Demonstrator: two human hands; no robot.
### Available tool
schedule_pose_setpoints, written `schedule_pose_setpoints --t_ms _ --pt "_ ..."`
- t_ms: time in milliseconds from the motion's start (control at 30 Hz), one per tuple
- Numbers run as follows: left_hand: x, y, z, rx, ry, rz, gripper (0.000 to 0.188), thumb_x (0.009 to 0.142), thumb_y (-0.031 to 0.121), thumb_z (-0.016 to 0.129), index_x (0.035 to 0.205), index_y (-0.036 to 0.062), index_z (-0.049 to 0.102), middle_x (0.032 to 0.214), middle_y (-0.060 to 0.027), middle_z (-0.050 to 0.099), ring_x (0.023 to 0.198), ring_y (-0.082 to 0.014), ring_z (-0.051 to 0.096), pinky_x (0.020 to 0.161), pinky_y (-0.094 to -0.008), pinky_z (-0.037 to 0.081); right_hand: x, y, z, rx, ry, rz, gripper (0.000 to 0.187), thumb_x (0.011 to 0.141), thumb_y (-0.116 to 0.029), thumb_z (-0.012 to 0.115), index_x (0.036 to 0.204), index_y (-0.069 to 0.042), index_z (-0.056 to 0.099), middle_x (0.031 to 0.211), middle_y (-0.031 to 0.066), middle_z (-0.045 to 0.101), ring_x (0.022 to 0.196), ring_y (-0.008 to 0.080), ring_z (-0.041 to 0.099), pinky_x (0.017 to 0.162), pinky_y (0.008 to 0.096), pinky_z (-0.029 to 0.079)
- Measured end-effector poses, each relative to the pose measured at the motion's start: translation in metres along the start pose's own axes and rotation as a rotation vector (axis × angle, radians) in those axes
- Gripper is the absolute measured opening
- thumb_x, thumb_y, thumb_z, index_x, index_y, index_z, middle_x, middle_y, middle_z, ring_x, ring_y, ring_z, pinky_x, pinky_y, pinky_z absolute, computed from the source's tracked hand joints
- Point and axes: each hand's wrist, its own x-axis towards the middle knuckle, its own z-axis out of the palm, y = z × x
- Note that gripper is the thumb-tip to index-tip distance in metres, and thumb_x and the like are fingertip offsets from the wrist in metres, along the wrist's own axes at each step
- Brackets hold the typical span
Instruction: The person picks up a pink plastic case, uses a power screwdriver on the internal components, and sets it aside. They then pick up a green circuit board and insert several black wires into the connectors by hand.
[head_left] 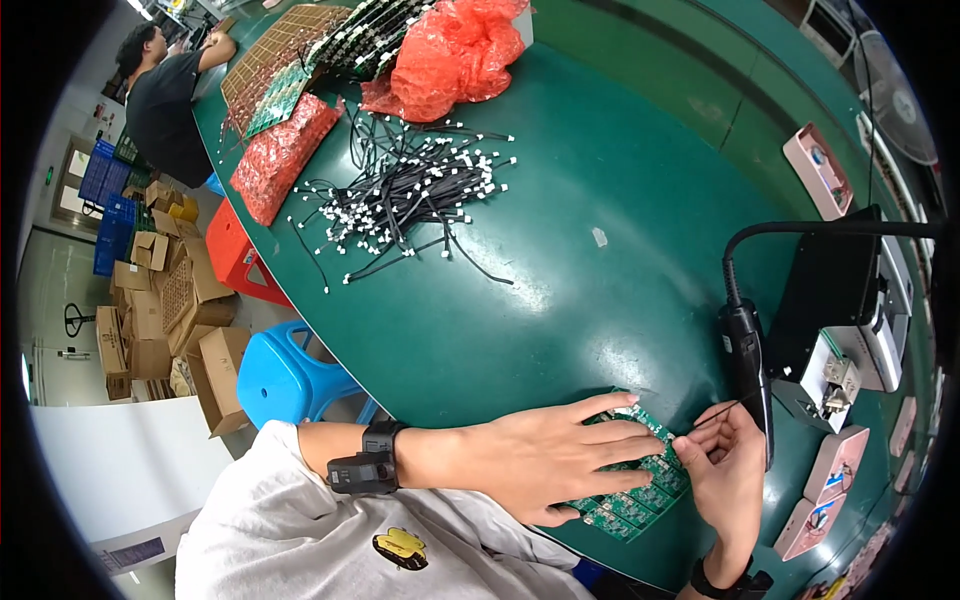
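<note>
A green circuit board panel (650, 492) divided into several small boards lies on the table close in front of me. My left hand (560, 450) rests flat across it, fingers stretched and a little spread, covering much of its left and middle part. Beside the panel's right edge, my right hand (725, 455) is closed in a pinch, its fingertips at the board's rim. A thin dark thing (718, 412) sticks out from those fingers; whether it is a wire or a slim tool, I cannot tell.
Black cables (400, 195) with white connectors lie heaped on the green table (590, 300). Red bubble wrap (455, 60) and stacked boards sit beyond. On the right are a black corded handle (742, 345), a metal box (830, 385) and pink trays (838, 465). A blue stool (285, 380) stands left.
</note>
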Motion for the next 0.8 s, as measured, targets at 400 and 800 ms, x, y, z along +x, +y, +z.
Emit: schedule_pose_setpoints --t_ms 400,800 --pt "-0.012 -0.003 -0.016 -0.057 0.238 -0.084 0.067 0.085 0.038 0.079 0.142 0.0067 0.061 0.149 -0.0167 0.055 0.139 -0.0333 0.052 0.126 -0.0558 0.029 0.0 0.005 0.001 -0.062 -0.031 -0.057 0.033 0.084 0.013 0.079 0.107 0.001 0.058 0.088 0.0036 0.062 0.076 0.0083 0.059 0.068 0.0228 0.049" --pt "-0.071 -0.045 -0.063 0.55 0.551 -0.821 0.022 0.084 0.001 0.078 0.101 0.0075 0.066 0.11 -0.0066 0.063 0.106 -0.0304 0.056 0.09 -0.0418 0.042 -0.034 0.033 0.011 -0.029 0.611 -0.402 0.035 0.09 0.001 0.077 0.122 0.002 0.061 0.098 0.0046 0.065 0.081 0.0087 0.057 0.069 0.0248 0.043"
